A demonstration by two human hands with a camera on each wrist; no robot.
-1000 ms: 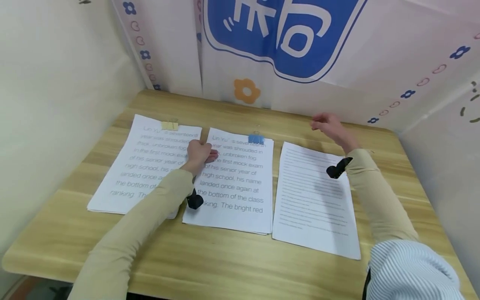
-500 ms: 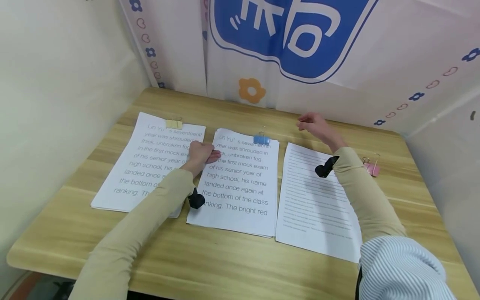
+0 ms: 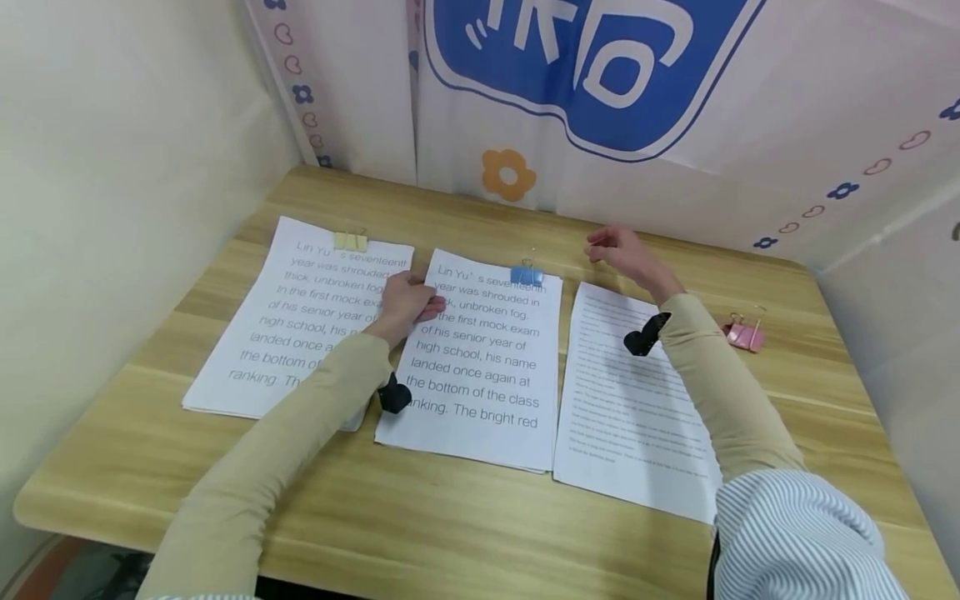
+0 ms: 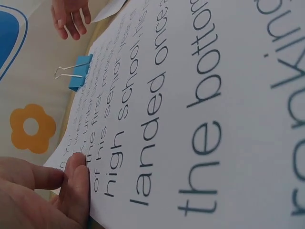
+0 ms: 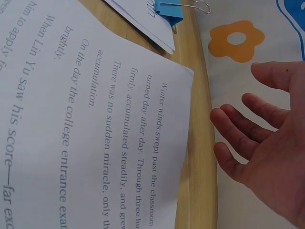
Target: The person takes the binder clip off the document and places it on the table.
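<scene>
Three paper stacks lie side by side on a wooden table (image 3: 450, 517). My left hand (image 3: 408, 304) rests flat on the left edge of the middle stack (image 3: 480, 358), fingertips (image 4: 78, 183) touching the printed sheet. A blue binder clip (image 3: 527, 275) (image 4: 78, 72) (image 5: 172, 9) grips that stack's top edge. My right hand (image 3: 618, 250) (image 5: 257, 138) hovers empty, fingers relaxed, above the table just beyond the top left corner of the right-hand stack (image 3: 630, 400) (image 5: 95, 119), a little right of the blue clip.
The left stack (image 3: 300, 317) carries a yellow binder clip (image 3: 350, 242) at its top. A pink binder clip (image 3: 745, 335) lies loose on the table to the right. A flowered banner (image 3: 585, 75) hangs close behind; plain walls stand at both sides.
My right hand has drifted left along the back of the table, towards the blue clip. The pink clip has come into view behind my right arm. My left hand has stayed put.
</scene>
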